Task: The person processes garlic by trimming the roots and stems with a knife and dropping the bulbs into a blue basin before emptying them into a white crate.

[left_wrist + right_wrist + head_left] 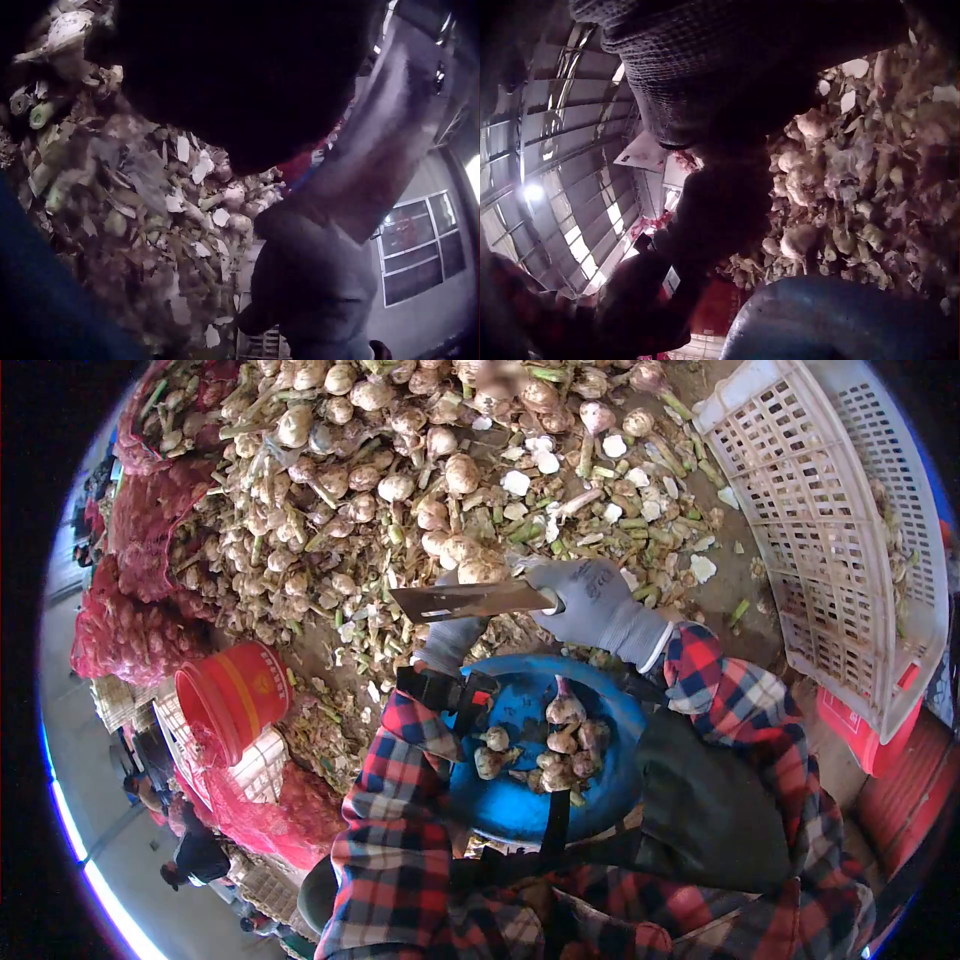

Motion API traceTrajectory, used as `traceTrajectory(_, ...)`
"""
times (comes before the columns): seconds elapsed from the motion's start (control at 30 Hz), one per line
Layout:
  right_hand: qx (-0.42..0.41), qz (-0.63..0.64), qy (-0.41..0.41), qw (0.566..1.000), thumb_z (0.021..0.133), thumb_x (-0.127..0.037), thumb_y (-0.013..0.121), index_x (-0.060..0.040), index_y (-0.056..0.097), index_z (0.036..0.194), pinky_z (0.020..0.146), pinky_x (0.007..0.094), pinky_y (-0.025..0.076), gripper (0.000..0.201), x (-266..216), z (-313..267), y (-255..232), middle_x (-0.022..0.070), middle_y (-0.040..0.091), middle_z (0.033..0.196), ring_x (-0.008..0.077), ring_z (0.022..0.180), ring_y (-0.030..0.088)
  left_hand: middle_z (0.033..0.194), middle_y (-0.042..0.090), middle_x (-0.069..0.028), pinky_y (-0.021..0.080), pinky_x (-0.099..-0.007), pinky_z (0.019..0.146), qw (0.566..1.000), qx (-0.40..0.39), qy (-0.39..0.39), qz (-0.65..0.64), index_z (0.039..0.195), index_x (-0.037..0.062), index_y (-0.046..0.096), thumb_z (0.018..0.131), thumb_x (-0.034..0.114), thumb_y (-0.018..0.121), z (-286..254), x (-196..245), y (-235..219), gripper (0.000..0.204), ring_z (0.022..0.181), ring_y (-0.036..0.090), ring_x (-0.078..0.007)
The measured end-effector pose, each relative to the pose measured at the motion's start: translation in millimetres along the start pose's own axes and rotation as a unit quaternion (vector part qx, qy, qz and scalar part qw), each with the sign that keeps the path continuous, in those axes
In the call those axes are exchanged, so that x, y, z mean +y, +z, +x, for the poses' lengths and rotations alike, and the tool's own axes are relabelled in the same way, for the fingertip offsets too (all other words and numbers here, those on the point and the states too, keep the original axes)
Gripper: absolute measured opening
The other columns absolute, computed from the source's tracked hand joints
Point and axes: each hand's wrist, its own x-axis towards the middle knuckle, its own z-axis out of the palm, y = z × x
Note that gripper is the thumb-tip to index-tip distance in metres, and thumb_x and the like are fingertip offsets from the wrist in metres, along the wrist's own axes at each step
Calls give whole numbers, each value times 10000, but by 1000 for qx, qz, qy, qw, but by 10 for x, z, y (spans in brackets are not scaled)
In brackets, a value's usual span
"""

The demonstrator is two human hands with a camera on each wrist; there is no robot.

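In the head view, the grey-gloved right hand [592, 607] grips the end of a broad metal blade [470, 601], which points left. The left hand [450, 640], also gloved, is below and partly behind the blade. A garlic bulb [483, 567] shows just past the blade's far edge, held at the left hand's fingers, which are mostly hidden. In the left wrist view the blade [390, 142] rises from a gloved hand [311, 281]. Dark shapes cover much of both wrist views. Below the hands, a blue basin [500, 705] holds several garlic bulbs [566, 708].
A large garlic heap [330, 480] with cut stems and peel spreads beyond the hands. Red mesh sacks [145, 570] and a red bucket [235, 695] stand left. Pale plastic crates [815, 520] are at the right, over a red container [870, 735]. Other people are at far left.
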Motion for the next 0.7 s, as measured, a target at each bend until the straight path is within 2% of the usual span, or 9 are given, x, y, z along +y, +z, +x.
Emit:
traceTrajectory(0.13, -17, -19, 9, 1000, 616, -273, 587, -119, 573, 845, 609, 340, 456, 275, 27, -2, -54, 88, 584, 725, 259, 666, 567, 1069, 491, -74, 407, -319, 791, 995, -36, -15, 94, 1108, 91, 435, 754, 184, 521, 10, 526, 81, 376, 929, 489, -175)
traceTrajectory(0.2, -33, -23, 30, 999, 622, -271, 577, -124, 575, 843, 602, 341, 455, 265, 76, -13, -44, 85, 584, 720, 261, 660, 566, 991, 524, -90, 408, -264, 750, 857, 43, 247, 450, 1112, 64, 447, 819, 176, 460, -139, 800, 41, 314, 866, 493, -144)
traceTrajectory(0.23, -47, -29, 51, 997, 628, -269, 566, -128, 576, 841, 596, 341, 453, 256, 110, -22, -37, 82, 584, 714, 263, 654, 565, 991, 524, -90, 408, -264, 750, 858, 41, 248, 449, 1112, 64, 447, 819, 176, 460, -177, 1028, 38, 314, 866, 493, -144)
traceTrajectory(0.3, -45, -43, 48, 997, 632, -268, 557, -131, 576, 836, 596, 345, 452, 246, 207, -64, -4, 83, 583, 708, 266, 651, 563, 865, 555, -51, 424, -262, 660, 971, 27, 55, 231, 988, 54, 508, 737, 145, 540, -205, 1439, 143, 269, 750, 517, -145)
traceTrajectory(0.4, -100, -69, 79, 989, 650, -292, 530, -166, 558, 904, 651, 352, 446, 285, 384, -112, 41, 88, 586, 756, 258, 708, 564, 802, 587, -33, 436, -275, 632, 984, 116, -115, -71, 801, 32, 583, 604, 105, 649, -229, 1733, 331, 220, 692, 542, -161)
traceTrajectory(0.47, -174, -81, 128, 973, 662, -331, 517, -198, 537, 993, 725, 348, 441, 357, 397, -101, -11, 73, 593, 832, 243, 777, 569, 702, 578, -36, 420, -225, 572, 969, 148, -108, -166, 789, -24, 568, 569, 37, 643, -230, 1893, 345, 240, 626, 516, -96)
traceTrajectory(0.57, -109, -80, 119, 984, 671, -349, 515, -199, 565, 947, 726, 332, 443, 318, 494, -186, 22, 53, 596, 858, 246, 799, 566, 723, 586, -44, 437, -234, 587, 966, 164, -126, -154, 834, -23, 560, 568, 65, 669, -209, 1844, 381, 301, 651, 539, -104)
traceTrajectory(0.67, -226, -70, 278, 931, 678, -352, 545, -123, 595, 877, 678, 323, 444, 307, 973, -154, -157, 54, 595, 880, 212, 764, 570, 760, 593, -81, 454, -240, 651, 973, 228, 43, -12, 942, -29, 506, 598, 57, 668, -361, 2141, 161, 390, 716, 568, -131)
traceTrajectory(0.7, -226, -73, 268, 934, 678, -352, 545, -123, 595, 877, 678, 323, 444, 307, 956, -101, -151, 54, 595, 880, 212, 764, 570, 790, 587, -87, 455, -238, 659, 976, 215, 31, 13, 993, -19, 464, 610, 22, 646, -375, 2178, 91, 426, 726, 567, -134)
